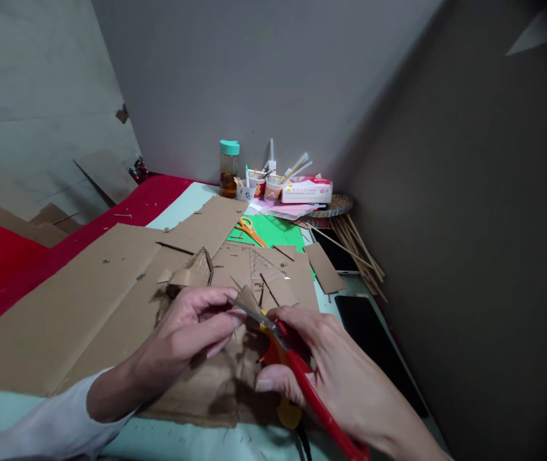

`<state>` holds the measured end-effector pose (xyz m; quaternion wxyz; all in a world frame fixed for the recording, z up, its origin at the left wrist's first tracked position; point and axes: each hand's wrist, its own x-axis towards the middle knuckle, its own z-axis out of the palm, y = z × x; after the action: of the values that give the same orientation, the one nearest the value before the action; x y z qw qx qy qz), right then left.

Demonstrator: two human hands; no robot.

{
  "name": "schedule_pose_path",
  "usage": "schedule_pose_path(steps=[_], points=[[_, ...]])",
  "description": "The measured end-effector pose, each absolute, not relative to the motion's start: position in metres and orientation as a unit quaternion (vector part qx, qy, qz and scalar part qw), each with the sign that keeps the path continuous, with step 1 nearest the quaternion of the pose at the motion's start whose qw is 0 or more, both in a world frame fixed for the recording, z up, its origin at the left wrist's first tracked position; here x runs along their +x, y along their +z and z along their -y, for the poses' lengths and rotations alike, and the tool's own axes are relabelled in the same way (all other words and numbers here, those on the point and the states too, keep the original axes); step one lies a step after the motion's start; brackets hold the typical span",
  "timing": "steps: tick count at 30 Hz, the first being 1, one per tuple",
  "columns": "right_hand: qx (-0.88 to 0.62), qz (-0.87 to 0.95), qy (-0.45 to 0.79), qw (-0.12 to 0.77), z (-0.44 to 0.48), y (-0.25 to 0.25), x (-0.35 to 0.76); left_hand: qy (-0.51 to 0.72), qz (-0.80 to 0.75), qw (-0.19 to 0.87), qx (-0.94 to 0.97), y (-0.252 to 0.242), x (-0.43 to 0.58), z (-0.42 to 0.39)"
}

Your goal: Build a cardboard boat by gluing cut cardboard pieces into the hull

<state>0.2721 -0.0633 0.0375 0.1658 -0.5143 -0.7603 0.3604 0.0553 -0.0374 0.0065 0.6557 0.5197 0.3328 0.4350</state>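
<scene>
Nearest, the red scissors (308, 384) are gripped by the right hand (334, 362), whose fingers are curled around the handles. By the left hand (196, 336), a small piece of cardboard (247, 296) is pinched between thumb and fingertips; it is held above the sheets, with the scissor blades set against it. Under the right hand, a yellow and orange tool (289, 415) is mostly hidden, and its kind cannot be told. Large cardboard sheets (100, 282) are spread over the bench (177, 442). To the right, a black flat device (374, 346) is laid near the edge. Just past the left hand, a folded cardboard shape (189, 274) is placed. Farther on, orange scissors (250, 229) are laid over a green sheet (280, 229), with a rectangle of cardboard (324, 267) and wooden sticks (360, 251) to their right. At the back, a jar (228, 184) with a turquoise lid (229, 148), paper cups (273, 191) and a tissue pack (308, 191) are lined up before the grey wall (254, 83).
</scene>
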Motion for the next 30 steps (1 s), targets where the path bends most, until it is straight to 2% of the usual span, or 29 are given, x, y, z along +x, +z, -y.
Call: schedule_pose_path(steps=[15, 23, 30], points=[[-0.523, 0.745, 0.383, 0.161, 0.062, 0.036, 0.273, 0.388, -0.349, 0.629, 0.577, 0.002, 0.048, 0.033], [-0.520, 0.725, 0.406, 0.198, 0.067, 0.031, 0.272, 0.380, -0.388, 0.614, 0.573, 0.014, 0.052, 0.036], [-0.514, 0.739, 0.384, 0.206, 0.067, 0.031, 0.268, 0.404, -0.397, 0.656, 0.499, 0.014, 0.055, 0.037]])
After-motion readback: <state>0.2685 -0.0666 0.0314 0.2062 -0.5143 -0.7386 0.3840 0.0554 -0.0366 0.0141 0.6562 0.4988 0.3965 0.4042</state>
